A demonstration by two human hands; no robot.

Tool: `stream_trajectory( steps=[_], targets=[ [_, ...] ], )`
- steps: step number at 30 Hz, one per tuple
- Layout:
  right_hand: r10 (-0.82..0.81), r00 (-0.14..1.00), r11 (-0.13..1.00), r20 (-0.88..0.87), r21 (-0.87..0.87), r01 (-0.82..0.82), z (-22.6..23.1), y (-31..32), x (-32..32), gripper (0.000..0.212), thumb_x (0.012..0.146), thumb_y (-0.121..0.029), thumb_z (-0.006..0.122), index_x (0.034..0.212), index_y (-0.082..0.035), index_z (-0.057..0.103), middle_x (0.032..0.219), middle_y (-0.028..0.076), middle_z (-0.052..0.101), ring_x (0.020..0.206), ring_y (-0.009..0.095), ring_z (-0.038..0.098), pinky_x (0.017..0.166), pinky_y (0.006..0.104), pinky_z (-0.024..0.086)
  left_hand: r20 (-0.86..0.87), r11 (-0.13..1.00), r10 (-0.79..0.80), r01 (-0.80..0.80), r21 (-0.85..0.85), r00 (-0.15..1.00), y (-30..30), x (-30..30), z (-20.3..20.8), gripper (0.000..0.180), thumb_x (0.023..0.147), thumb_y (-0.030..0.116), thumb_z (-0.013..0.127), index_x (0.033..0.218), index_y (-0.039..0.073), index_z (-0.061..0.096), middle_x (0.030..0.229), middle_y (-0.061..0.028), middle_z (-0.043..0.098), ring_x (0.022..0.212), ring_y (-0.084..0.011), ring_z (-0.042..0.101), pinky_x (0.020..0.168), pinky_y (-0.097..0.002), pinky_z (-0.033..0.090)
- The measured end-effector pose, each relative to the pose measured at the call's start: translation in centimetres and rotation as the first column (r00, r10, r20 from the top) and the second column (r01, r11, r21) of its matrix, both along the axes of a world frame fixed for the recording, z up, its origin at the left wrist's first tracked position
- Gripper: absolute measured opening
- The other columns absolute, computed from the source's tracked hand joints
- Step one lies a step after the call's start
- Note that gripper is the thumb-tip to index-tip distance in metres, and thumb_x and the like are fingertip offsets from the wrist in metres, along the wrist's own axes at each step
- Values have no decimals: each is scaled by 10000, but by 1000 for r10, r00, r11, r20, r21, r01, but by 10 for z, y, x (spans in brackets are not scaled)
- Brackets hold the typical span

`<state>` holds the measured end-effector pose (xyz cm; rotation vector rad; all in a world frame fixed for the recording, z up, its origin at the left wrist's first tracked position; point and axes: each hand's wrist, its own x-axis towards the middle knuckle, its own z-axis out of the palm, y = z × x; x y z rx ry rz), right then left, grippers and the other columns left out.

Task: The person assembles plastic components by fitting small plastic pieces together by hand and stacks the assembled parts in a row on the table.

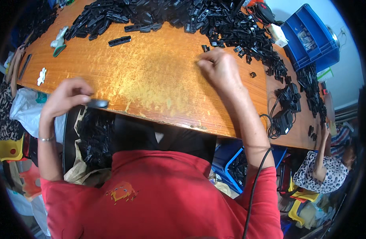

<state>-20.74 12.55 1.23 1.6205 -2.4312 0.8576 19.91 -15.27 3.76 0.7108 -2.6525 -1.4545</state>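
Worn brown wooden table (163,75): spreads before a seated person in a red shirt; its varnish is rubbed pale in the middle.
Heap of black plastic parts (163,12): covers the far side and runs down toward the right.
Left hand (67,97): at the front edge, left of centre, thumb and forefinger closed on one end of a piece, the other fingers curled.
Dark, slim, elongated piece (98,103): in that left hand, beside the front edge of the table.
Direction of the piece: long axis nearly crosswise, roughly along the edge; free end points right, away from the fingers.
Look of the piece: dark grey to black, smooth-looking, with a pale sheen on top; motion blur hides finer detail.
Right hand (224,71): above the table's right half, thumb and forefinger drawn close together; whether they grip anything cannot be told.
Small black part (205,48): near the right fingertips.
Long black slotted part (119,41): lies apart, just in front of the heap, tilted slightly up to the right.
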Motion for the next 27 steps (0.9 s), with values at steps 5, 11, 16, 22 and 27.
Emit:
stream_trajectory(
  steps=[5,11,16,22,27],
  targets=[
    [-249,945,953,-213,117,278,3,-23,-22,361,900,-304,850,1184,-87,797,1177,185,766,1041,403,750,891,503,588,-267,897,175,-266,-354,948,-22,-14,0,228,1001,150,739,1135,-34,727,1014,-55,728,1008,-145,678,914,-322,544],
    [-170,943,965,-287,144,218,-14,-42,-24,248,932,-175,778,1163,-88,805,1139,226,746,1007,425,744,878,507,589,-397,596,74,-359,-718,915,-37,-128,-31,336,945,153,793,1250,26,732,1175,-160,703,1160,-368,675,1026,-432,543],
    [-23,950,988,-310,136,69,-11,-45,-5,280,927,-69,699,1194,-87,783,1052,240,742,873,435,751,772,514,605,-332,581,67,-307,-754,941,-47,-164,-53,259,915,185,832,1105,29,749,1059,-139,711,1037,-355,702,906,-456,568],
    [126,959,974,-252,213,-72,0,-43,40,231,978,-51,609,1192,-38,694,993,294,728,828,457,747,734,529,600,-393,594,9,-321,-738,920,-27,-159,-59,238,867,165,868,913,39,672,940,-109,702,882,-357,702,756,-464,550],
    [101,962,978,-252,204,-50,-3,-41,42,97,986,-61,615,1020,22,651,987,307,724,832,474,737,725,539,591,-412,624,-102,-264,-735,905,6,-151,-53,252,843,128,877,893,46,644,926,-103,689,892,-354,694,754,-454,549]
  ],
)
